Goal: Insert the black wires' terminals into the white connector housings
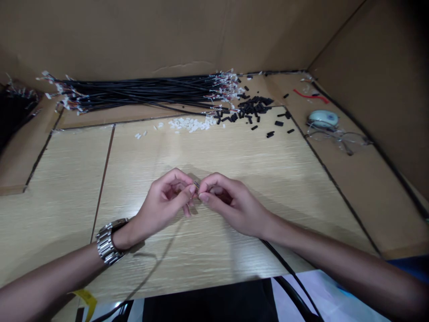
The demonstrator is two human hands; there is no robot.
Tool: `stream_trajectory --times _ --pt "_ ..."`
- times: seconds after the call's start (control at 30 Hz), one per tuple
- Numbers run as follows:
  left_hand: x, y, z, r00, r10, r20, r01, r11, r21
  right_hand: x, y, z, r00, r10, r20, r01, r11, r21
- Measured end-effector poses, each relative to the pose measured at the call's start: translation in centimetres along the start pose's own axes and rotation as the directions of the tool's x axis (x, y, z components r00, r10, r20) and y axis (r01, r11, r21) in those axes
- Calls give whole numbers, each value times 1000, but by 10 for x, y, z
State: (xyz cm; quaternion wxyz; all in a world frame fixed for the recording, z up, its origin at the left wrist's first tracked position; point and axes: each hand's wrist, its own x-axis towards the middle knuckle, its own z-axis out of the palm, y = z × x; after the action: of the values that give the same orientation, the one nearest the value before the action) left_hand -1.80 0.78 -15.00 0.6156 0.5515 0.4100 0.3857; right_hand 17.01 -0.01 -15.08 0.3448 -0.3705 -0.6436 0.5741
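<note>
My left hand and my right hand meet over the middle of the wooden table, fingertips nearly touching. Both are closed in a pinch on some thin wires, a small bit of which shows between the fingertips. The exact ends of these wires are too small to make out. From under my right wrist a black cable runs down over the table's front edge; its link to the wires is hidden by my hand. A metal watch sits on my left wrist.
Behind my hands lie a bundle of black cables with white-tipped ends, white connector housings and short black tubes. Eyeglasses, a pale rounded case and a red strip lie right. Cardboard walls enclose the table.
</note>
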Motion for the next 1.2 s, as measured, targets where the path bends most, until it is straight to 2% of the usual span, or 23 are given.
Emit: stream_trajectory --times 0.1,0.27,0.37,0.47,0.57,0.77,0.97,1.03,1.07,1.13,1.2 --pt "1 0 -1 1000 -2 19 2 1000 -16 0 0 -1 1000 -10 17 10 999 -47" --pt "-3 -4 -1 1000 7 3 -7 1000 -28 -2 -3 -2 994 -103 -39 94 977 -189" --pt "-8 -5 -2 986 150 -77 -141 984 106 -2 -5 -3 989 -123 -76 101 963 -249" --pt "-11 -5 -5 944 327 -34 -298 896 330 -2 -6 -3 982 -156 -103 122 952 -282" --pt "-11 -4 -4 921 388 33 -364 826 431 -2 -5 -4 980 -173 -93 141 950 -278" --pt "-8 -2 -3 920 392 11 -347 799 491 -2 -4 -4 984 -159 -86 136 965 -225" --pt "-10 -3 -7 865 499 60 -448 711 542 -1 -9 -4 996 -74 -45 67 988 -138" --pt "-11 -3 -6 878 477 35 -429 752 501 -1 -10 -4 997 -71 -42 65 990 -129" --pt "-11 -2 -6 902 432 10 -385 793 473 -1 -10 -5 996 -73 -46 67 989 -131" --pt "-11 0 -5 958 285 -24 -250 875 415 -1 -10 -5 995 -80 -59 71 988 -138" --pt "-9 2 -6 991 132 -23 -115 923 366 -1 -10 -5 994 -80 -68 70 988 -139"
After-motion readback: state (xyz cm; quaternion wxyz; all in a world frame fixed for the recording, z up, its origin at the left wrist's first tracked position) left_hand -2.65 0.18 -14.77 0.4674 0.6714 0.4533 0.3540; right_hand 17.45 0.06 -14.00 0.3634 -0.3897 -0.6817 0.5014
